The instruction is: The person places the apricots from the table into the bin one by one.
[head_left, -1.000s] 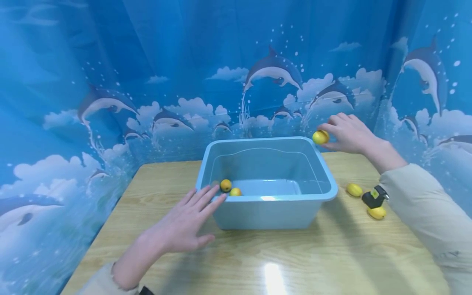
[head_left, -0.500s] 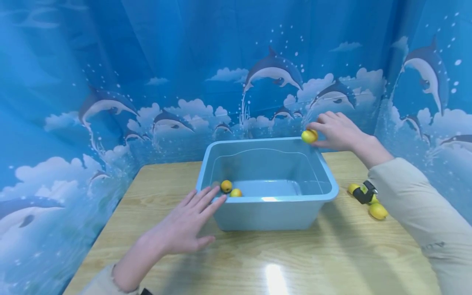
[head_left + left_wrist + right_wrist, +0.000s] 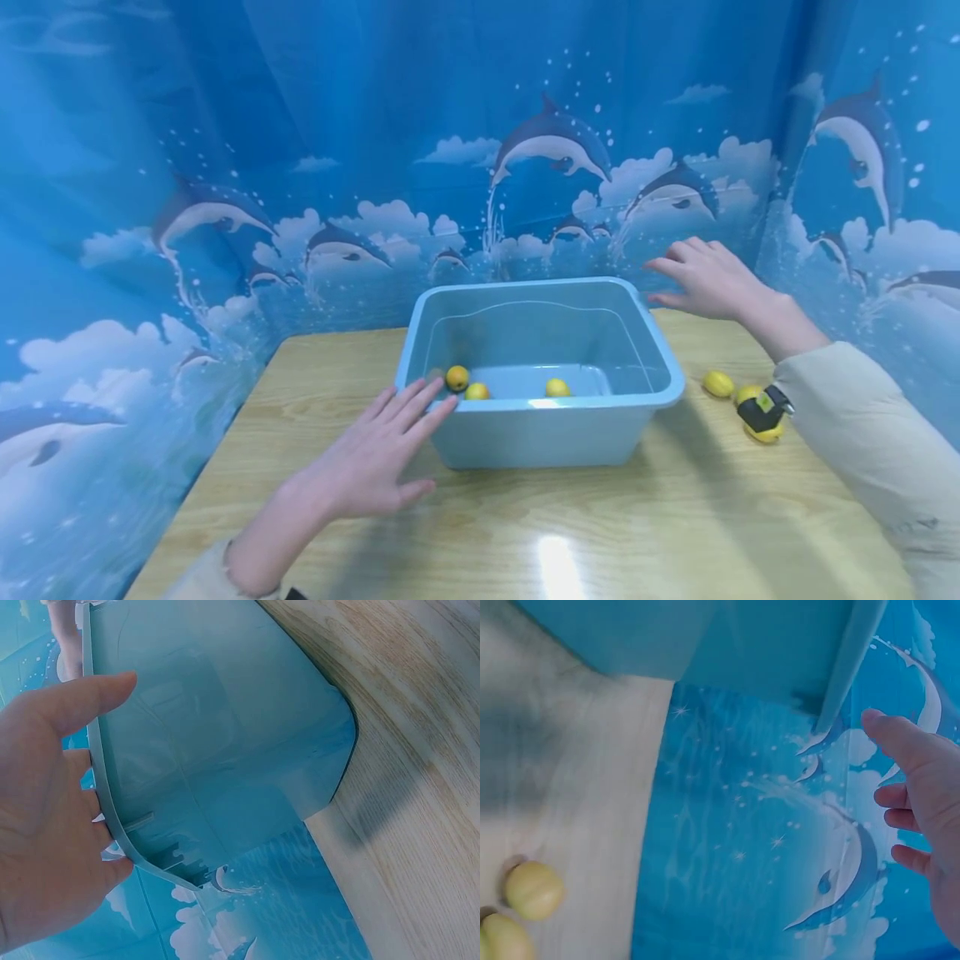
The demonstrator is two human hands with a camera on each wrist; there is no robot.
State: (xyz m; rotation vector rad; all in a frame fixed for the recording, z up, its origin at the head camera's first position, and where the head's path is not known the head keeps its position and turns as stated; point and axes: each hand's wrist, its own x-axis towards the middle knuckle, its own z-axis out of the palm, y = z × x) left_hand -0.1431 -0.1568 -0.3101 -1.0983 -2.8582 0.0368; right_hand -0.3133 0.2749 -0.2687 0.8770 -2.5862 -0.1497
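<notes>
A light blue plastic bin (image 3: pixel 540 437) stands on the table. Inside it, at the left, are an orange-yellow fruit (image 3: pixel 457 377) and a yellow fruit (image 3: pixel 477 391); another yellow fruit (image 3: pixel 557 387) lies nearer the middle, partly behind the front rim. My left hand (image 3: pixel 375 458) has its fingers extended at the bin's front left rim, the thumb spread apart. Off the far right corner of the bin hovers my right hand (image 3: pixel 708 279), fingers loosely bent with nothing in them. In the right wrist view, the thumb of that hand (image 3: pixel 922 787) points toward the bin's rim.
Several yellow fruits (image 3: pixel 718 383) lie on the wooden table (image 3: pixel 465 533) right of the bin, partly hidden by the black wrist camera (image 3: pixel 763 408). A blue dolphin-print curtain (image 3: pixel 420 125) hangs behind and at both sides.
My right hand carried a yellow fruit left over the bin's far right corner, let it go, and moved back right. That fruit now lies in the bin. The left hand stayed put.
</notes>
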